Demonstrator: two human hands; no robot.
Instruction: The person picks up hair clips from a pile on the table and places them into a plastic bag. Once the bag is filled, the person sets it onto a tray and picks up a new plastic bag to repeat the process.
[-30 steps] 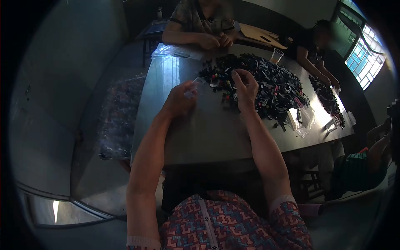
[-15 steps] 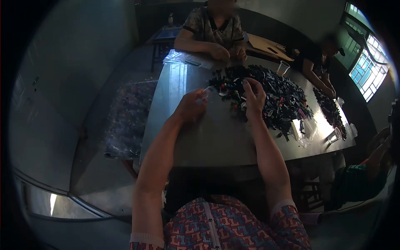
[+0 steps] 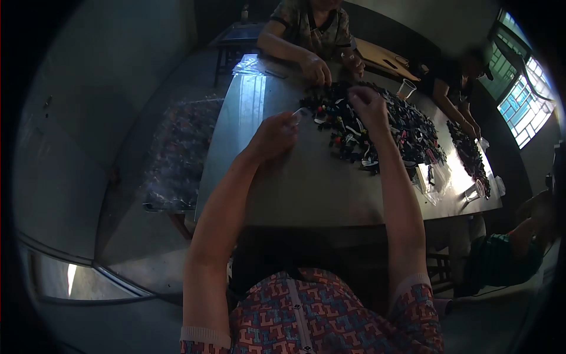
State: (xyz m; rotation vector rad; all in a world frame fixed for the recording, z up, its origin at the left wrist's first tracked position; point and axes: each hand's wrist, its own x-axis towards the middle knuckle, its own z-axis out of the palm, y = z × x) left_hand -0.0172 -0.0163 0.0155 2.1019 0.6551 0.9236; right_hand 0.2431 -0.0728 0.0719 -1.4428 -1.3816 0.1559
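Observation:
On the metal table (image 3: 236, 183) lies a wide pile of small dark pieces (image 3: 407, 130), with some red, white and pink ones among them. My left hand (image 3: 274, 137) is closed around a clear plastic bag (image 3: 297, 116), left of the pile. Over the pile's upper part is my right hand (image 3: 368, 103), its fingers bent together; whether they hold a piece is too blurred to tell.
A person (image 3: 312, 35) across the table reaches to the pile's far edge. Another person (image 3: 457, 88) works at a second dark heap (image 3: 466, 150) on the right. Clear cups (image 3: 405, 89), flat plastic bags (image 3: 247, 66) and a large filled bag (image 3: 183, 150) are also around.
My right hand has moved up and to the right over the pile. The person opposite has stretched a hand to the pile. The view has shifted slightly.

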